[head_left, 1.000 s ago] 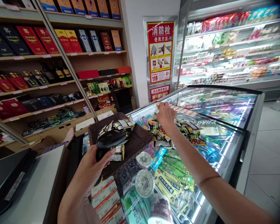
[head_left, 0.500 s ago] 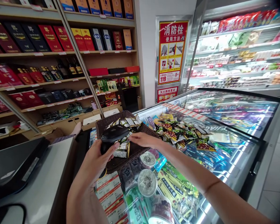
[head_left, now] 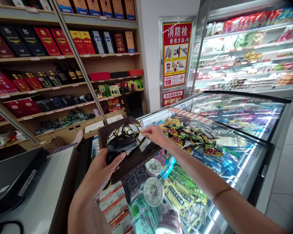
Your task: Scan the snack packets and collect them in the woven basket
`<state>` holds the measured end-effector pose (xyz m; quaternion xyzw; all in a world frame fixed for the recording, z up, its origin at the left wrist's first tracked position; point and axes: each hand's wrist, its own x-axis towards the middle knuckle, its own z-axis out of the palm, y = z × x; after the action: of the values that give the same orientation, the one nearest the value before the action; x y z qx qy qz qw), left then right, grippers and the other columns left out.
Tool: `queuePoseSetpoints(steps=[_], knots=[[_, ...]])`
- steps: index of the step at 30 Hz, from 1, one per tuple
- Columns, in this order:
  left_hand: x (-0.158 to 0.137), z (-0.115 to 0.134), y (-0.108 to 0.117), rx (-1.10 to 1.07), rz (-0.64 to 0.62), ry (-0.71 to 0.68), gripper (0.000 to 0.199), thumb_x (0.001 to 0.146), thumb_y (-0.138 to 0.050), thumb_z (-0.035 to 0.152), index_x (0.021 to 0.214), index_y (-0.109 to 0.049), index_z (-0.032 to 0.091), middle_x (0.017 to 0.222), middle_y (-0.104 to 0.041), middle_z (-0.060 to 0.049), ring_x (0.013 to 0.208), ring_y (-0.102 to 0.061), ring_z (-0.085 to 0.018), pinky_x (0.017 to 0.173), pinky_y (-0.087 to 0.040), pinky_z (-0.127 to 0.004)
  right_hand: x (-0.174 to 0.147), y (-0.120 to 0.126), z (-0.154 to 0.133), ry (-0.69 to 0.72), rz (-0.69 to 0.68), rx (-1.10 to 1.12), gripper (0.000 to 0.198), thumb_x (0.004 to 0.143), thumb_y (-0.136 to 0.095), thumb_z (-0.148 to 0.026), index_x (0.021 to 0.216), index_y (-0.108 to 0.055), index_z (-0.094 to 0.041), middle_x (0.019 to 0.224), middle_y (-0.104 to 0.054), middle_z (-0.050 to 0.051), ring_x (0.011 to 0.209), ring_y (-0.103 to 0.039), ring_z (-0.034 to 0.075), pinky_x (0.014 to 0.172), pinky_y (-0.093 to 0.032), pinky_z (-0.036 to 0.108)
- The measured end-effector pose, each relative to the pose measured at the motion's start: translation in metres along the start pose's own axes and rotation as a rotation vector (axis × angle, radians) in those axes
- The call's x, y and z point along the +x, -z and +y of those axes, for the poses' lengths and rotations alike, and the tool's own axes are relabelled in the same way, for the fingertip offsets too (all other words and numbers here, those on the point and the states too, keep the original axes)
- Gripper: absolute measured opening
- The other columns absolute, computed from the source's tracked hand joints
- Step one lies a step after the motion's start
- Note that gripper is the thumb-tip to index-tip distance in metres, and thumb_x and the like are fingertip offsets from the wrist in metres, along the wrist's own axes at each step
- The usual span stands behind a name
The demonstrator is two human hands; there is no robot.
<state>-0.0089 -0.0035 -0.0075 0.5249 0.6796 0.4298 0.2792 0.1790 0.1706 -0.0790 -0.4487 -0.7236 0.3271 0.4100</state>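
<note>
Glass-topped freezer surface [head_left: 234, 143] carries a brown wicker basket [head_left: 134, 157]; my left hand [head_left: 101, 172] grips a black scanner [head_left: 120, 143], my right hand [head_left: 155, 134] pinches a small foil sachet [head_left: 144, 144] at the basket's two o'clock rim; more sachets [head_left: 185, 136] lie outside.

1. Wooden shelves [head_left: 63, 58] at left: boxed goods in red, dark and yellow, bottles on the middle row, price tags along the edges.
2. Red fire-hydrant poster [head_left: 177, 53] on the white wall, with a smaller red sign [head_left: 172, 97] just below it.
3. Open refrigerated case [head_left: 249, 48] at right: rows of packaged food (labels too blurred to read).
4. Chest freezer [head_left: 266, 143] with a glass lid: green bags, round lidded cups [head_left: 153, 191] and price labels [head_left: 113, 203] under the glass.
5. Grey counter [head_left: 46, 198] at lower left, a dark monitor [head_left: 12, 178] resting on it.
6. Pale tiled floor [head_left: 288, 182] at far right.
</note>
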Motion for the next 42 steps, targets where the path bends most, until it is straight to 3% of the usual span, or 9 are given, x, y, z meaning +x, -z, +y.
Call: queuePoseSetpoints(steps=[5,15,19,23,26,30,32,37,42], knots=[[-0.002,0.008,-0.002,0.024,-0.067,0.009,0.053,0.064,-0.073,0.067,0.085,-0.065,0.019,0.072,-0.06,0.0,0.065,-0.058,-0.017,0.059,-0.047,-0.027,0.012,0.04,0.004,0.051,0.233,-0.004,0.012,0.079,-0.061,-0.015,0.089,-0.066,-0.02,0.086,-0.068,0.001,0.077,-0.062,0.014,0.075,-0.047,0.026],[-0.004,0.011,-0.007,-0.019,-0.077,-0.068,0.051,0.066,-0.072,0.065,0.087,-0.064,0.019,0.073,-0.059,0.0,0.064,-0.054,-0.016,0.058,-0.046,-0.028,0.012,0.046,-0.002,0.053,0.174,0.007,0.011,0.082,-0.059,-0.014,0.091,-0.061,-0.02,0.088,-0.066,0.0,0.077,-0.062,0.013,0.074,-0.047,0.026],[0.003,0.002,-0.003,0.055,-0.102,-0.058,0.051,0.063,-0.073,0.067,0.077,-0.061,0.019,0.067,-0.058,0.0,0.061,-0.054,-0.016,0.057,-0.045,-0.028,0.005,0.055,-0.012,0.015,0.207,-0.309,0.018,0.086,-0.054,-0.012,0.101,-0.059,-0.021,0.096,-0.067,0.004,0.089,-0.064,0.018,0.079,-0.048,0.029],[0.003,0.001,-0.003,-0.013,-0.054,-0.061,0.05,0.065,-0.074,0.065,0.082,-0.064,0.019,0.069,-0.058,0.001,0.061,-0.054,-0.015,0.056,-0.045,-0.026,-0.006,0.07,-0.022,-0.111,0.454,-0.787,0.034,0.089,-0.05,-0.01,0.122,-0.053,-0.016,0.119,-0.059,0.019,0.102,-0.062,0.027,0.085,-0.048,0.037],[0.0,0.004,-0.002,-0.043,-0.021,-0.041,0.054,0.064,-0.074,0.066,0.09,-0.066,0.019,0.071,-0.06,0.001,0.061,-0.055,-0.015,0.056,-0.045,-0.025,-0.008,0.081,-0.013,-0.203,0.546,-0.879,0.035,0.091,-0.048,-0.013,0.125,-0.054,-0.01,0.118,-0.059,0.027,0.108,-0.06,0.034,0.086,-0.048,0.044],[-0.002,0.005,0.001,-0.031,0.037,0.0,0.059,0.062,-0.072,0.07,0.091,-0.065,0.019,0.068,-0.061,0.001,0.06,-0.055,-0.015,0.056,-0.044,-0.026,-0.002,0.084,0.006,-0.315,0.39,-0.892,0.032,0.089,-0.044,-0.006,0.114,-0.063,-0.003,0.107,-0.064,0.029,0.103,-0.064,0.038,0.084,-0.048,0.047],[-0.001,0.004,0.003,-0.043,0.078,0.021,0.062,0.061,-0.072,0.072,0.092,-0.064,0.019,0.065,-0.06,0.001,0.059,-0.055,-0.016,0.055,-0.044,-0.026,0.0,0.075,0.008,-0.289,0.307,-0.917,0.033,0.09,-0.041,-0.005,0.113,-0.064,-0.004,0.107,-0.064,0.027,0.104,-0.064,0.036,0.083,-0.048,0.045],[0.001,-0.001,0.005,-0.093,0.136,0.042,0.068,0.055,-0.074,0.075,0.091,-0.065,0.018,0.067,-0.06,0.002,0.059,-0.056,-0.016,0.055,-0.045,-0.027,-0.003,0.026,0.0,-0.025,0.029,-0.805,0.032,0.099,-0.039,-0.024,0.114,-0.065,-0.014,0.12,-0.06,0.02,0.107,-0.063,0.03,0.088,-0.048,0.041],[-0.001,0.001,0.002,-0.119,0.137,0.036,0.066,0.055,-0.073,0.076,0.084,-0.064,0.018,0.068,-0.061,0.001,0.061,-0.056,-0.016,0.056,-0.046,-0.027,-0.003,-0.018,0.019,0.243,-0.166,-0.7,0.035,0.099,-0.048,-0.036,0.122,-0.064,-0.016,0.157,-0.03,0.017,0.125,-0.053,0.031,0.102,-0.044,0.044]])
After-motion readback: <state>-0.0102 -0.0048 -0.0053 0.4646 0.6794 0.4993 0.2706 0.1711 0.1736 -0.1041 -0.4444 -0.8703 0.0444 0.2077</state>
